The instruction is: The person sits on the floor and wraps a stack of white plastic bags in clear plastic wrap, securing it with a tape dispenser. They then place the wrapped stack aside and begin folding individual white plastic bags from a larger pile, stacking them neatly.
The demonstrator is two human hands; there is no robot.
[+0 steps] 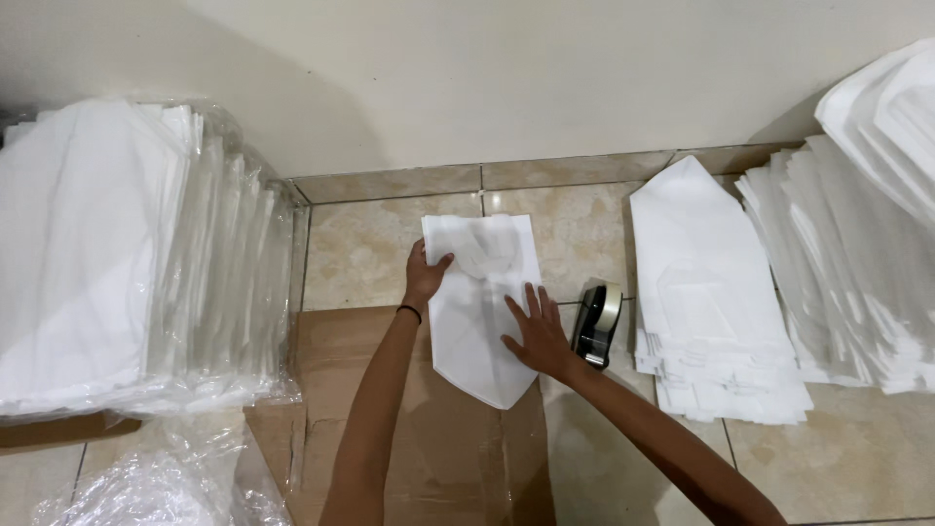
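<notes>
Head view: a white pointed fabric piece (pixel 479 312) was held flat on brown cardboard (pixel 419 429) over the tiled floor (pixel 360 248), left hand (pixel 426 276) pinching its edge, right hand (pixel 537 336) spread. Finished stacks (pixel 716 292) were seen alongside.

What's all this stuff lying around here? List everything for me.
folded white piece: one, white, on the floor and cardboard, under both hands
cardboard sheet: one, brown, flat on the floor
tape dispenser: one, dark with a pale roll, right of the piece
stack of folded pieces: one, white, right
fanned stack: one, white, far right
bagged bundle: one, white in clear plastic, left
loose plastic: clear, bottom left
tiled floor: beige
left hand: grips the piece's top edge
right hand: flat on the piece
</notes>
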